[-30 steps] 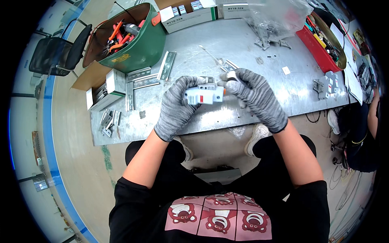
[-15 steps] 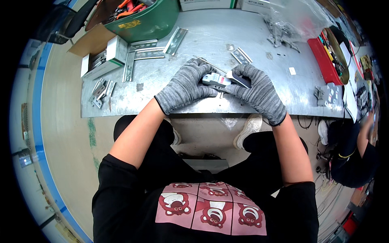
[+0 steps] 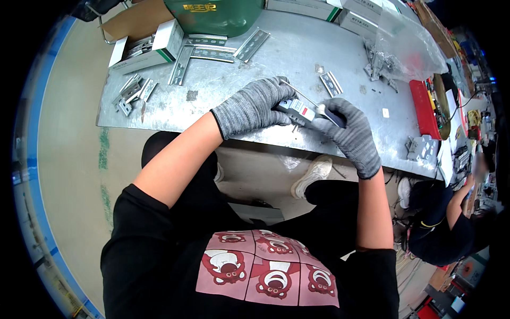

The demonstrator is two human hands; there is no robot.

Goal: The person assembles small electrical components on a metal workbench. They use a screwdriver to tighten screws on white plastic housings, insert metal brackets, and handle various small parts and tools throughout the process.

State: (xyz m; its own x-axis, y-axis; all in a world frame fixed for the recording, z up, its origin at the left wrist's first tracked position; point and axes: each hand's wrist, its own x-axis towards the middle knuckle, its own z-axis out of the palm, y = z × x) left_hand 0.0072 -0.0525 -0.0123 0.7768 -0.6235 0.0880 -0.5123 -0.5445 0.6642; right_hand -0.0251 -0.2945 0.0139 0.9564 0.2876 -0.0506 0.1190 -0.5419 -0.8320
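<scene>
Beyond the pale module (image 3: 298,110), we see a yellow-lettered green bin (image 3: 212,19) and printed cartons (image 3: 359,24); the module's own print is too small to read. Our left hand (image 3: 255,106) pinches its left end; at its right, our right hand (image 3: 351,133) grips a screwdriver (image 3: 333,116).

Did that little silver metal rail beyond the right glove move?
No: the little silver metal rail hasn't shifted against the small white square on the grey metal table.
</scene>
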